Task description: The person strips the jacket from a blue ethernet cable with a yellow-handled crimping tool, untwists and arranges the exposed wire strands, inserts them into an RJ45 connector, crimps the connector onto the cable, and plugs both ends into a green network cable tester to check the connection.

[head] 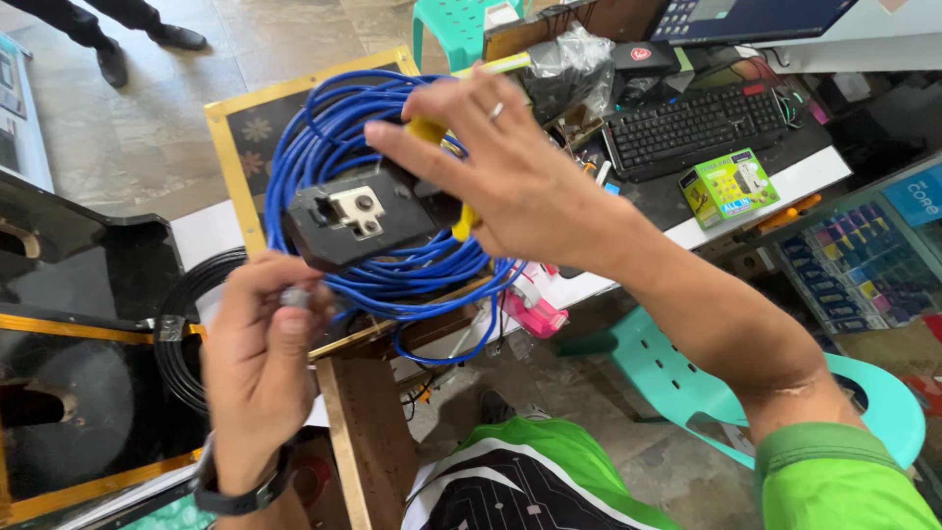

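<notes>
Head view. My right hand [520,177] is raised over the middle of the bench [775,186], fingers [417,147] closed on the yellow handles of a crimping tool [368,218]. The handles show only as short yellow bits, one above the fingers and one below the palm; the rest is hidden inside the grip. The tool's black head juts out left of the fingertips, flat face toward me, with a pale metal die plate and a round screw in its middle.

My left hand [260,358] is lower and nearer me, thumb and forefinger pinched together on a small clear cable end [294,295]. The piece is blurred; I cannot tell more than that it is small and pale. It sits just below the tool's head, apart from it.

Behind both hands hangs a coil of blue cable [324,128], many loose loops, round, partly covered by the tool head and the right hand. One loop droops below the bench's near edge.

Toward the far right of the bench: a black keyboard [692,128] and a green box [728,186] near the right edge. A black cable coil [182,324] lies left.
</notes>
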